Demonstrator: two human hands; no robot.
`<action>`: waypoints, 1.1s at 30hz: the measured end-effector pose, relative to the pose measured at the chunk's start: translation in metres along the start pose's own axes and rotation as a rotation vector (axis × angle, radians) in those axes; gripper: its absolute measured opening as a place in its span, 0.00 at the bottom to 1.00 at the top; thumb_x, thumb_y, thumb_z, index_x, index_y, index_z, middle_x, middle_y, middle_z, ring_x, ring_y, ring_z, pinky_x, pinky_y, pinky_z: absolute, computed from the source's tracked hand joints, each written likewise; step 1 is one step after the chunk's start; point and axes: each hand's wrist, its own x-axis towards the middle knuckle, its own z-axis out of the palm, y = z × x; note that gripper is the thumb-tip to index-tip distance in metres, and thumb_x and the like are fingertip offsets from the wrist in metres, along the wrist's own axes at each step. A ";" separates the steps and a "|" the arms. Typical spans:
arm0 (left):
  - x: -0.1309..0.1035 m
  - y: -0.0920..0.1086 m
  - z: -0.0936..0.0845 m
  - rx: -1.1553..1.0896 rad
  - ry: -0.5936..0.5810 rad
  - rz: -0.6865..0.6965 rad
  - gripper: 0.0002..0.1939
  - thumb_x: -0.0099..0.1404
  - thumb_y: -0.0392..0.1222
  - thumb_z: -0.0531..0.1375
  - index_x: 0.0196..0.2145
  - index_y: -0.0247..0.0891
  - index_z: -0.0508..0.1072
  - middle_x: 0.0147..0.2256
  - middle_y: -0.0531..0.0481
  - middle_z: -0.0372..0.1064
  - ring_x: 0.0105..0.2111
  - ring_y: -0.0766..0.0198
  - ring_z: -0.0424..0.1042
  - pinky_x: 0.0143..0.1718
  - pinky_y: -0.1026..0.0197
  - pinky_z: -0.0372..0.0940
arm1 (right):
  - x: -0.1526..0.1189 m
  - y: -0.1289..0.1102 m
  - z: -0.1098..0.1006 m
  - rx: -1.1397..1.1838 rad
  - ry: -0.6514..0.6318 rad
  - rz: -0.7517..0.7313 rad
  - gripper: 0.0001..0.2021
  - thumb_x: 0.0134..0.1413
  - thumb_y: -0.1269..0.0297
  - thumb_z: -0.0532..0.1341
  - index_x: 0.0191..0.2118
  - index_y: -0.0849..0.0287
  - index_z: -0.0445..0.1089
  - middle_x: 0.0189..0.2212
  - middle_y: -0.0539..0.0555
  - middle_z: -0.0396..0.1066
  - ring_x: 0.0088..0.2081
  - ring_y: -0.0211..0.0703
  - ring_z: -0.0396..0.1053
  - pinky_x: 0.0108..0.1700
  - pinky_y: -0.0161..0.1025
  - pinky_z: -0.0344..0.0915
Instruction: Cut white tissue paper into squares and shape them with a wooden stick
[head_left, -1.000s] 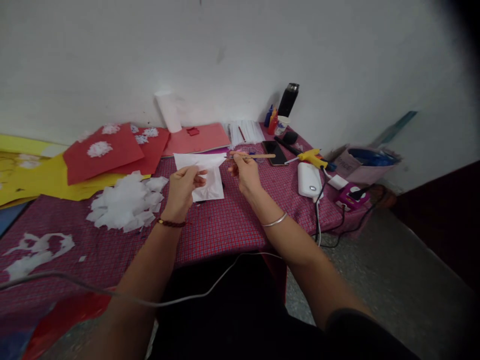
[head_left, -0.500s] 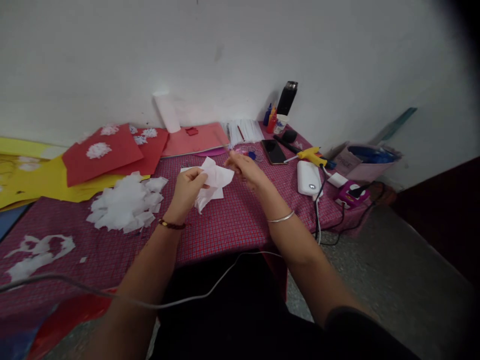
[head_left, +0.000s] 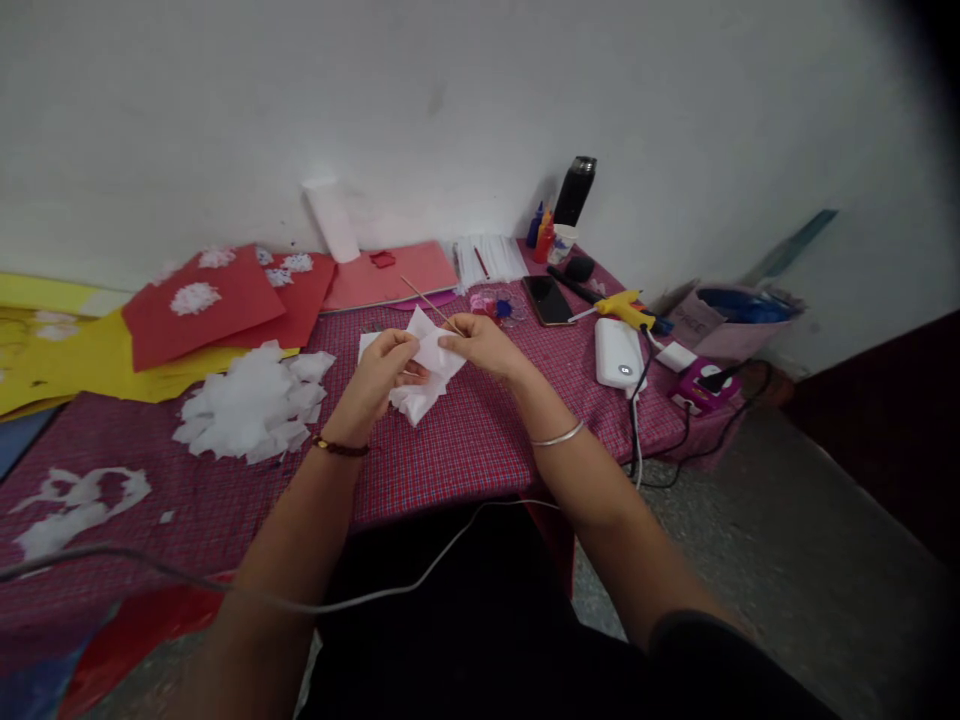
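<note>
My left hand (head_left: 381,378) pinches a crumpled bunch of thin white tissue paper (head_left: 429,352) above the checked tablecloth. My right hand (head_left: 484,345) has its thumb and fingertips on the paper's right edge. A thin wooden stick (head_left: 417,291) juts up and left from the fingers of that hand; its lower end is hidden behind them. Left of my hands lies a loose pile of white tissue paper pieces (head_left: 244,405).
Red sheets with paper flowers (head_left: 217,320) overlap yellow sheets (head_left: 82,365) on the left. A phone (head_left: 548,301), a yellow glue gun (head_left: 625,309), a white power bank (head_left: 618,355) and a purple plug adapter (head_left: 703,386) sit right. A white cable (head_left: 420,588) crosses my lap.
My right hand has come in to the left, from beside the paper onto its right edge. The stick, blurred before, now shows clearly. My left hand keeps its hold.
</note>
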 end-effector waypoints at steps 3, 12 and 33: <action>0.001 -0.002 0.000 -0.052 -0.116 -0.058 0.16 0.55 0.53 0.64 0.33 0.38 0.70 0.28 0.51 0.70 0.26 0.64 0.71 0.29 0.60 0.70 | -0.001 0.000 0.005 -0.032 -0.039 -0.026 0.08 0.47 0.69 0.62 0.24 0.59 0.61 0.20 0.43 0.57 0.23 0.32 0.53 0.26 0.33 0.50; -0.001 -0.006 0.000 0.224 -0.129 0.050 0.11 0.56 0.48 0.64 0.23 0.37 0.72 0.21 0.54 0.64 0.19 0.69 0.59 0.19 0.67 0.51 | -0.003 0.000 0.010 -0.091 -0.127 -0.020 0.09 0.49 0.69 0.62 0.22 0.59 0.62 0.18 0.42 0.53 0.22 0.31 0.50 0.25 0.32 0.47; 0.007 -0.010 -0.005 0.398 0.008 0.063 0.13 0.58 0.46 0.56 0.20 0.37 0.70 0.18 0.53 0.61 0.19 0.67 0.61 0.19 0.64 0.63 | 0.004 0.014 0.002 -0.205 0.020 0.001 0.09 0.48 0.66 0.59 0.23 0.59 0.59 0.20 0.45 0.56 0.24 0.33 0.52 0.27 0.33 0.48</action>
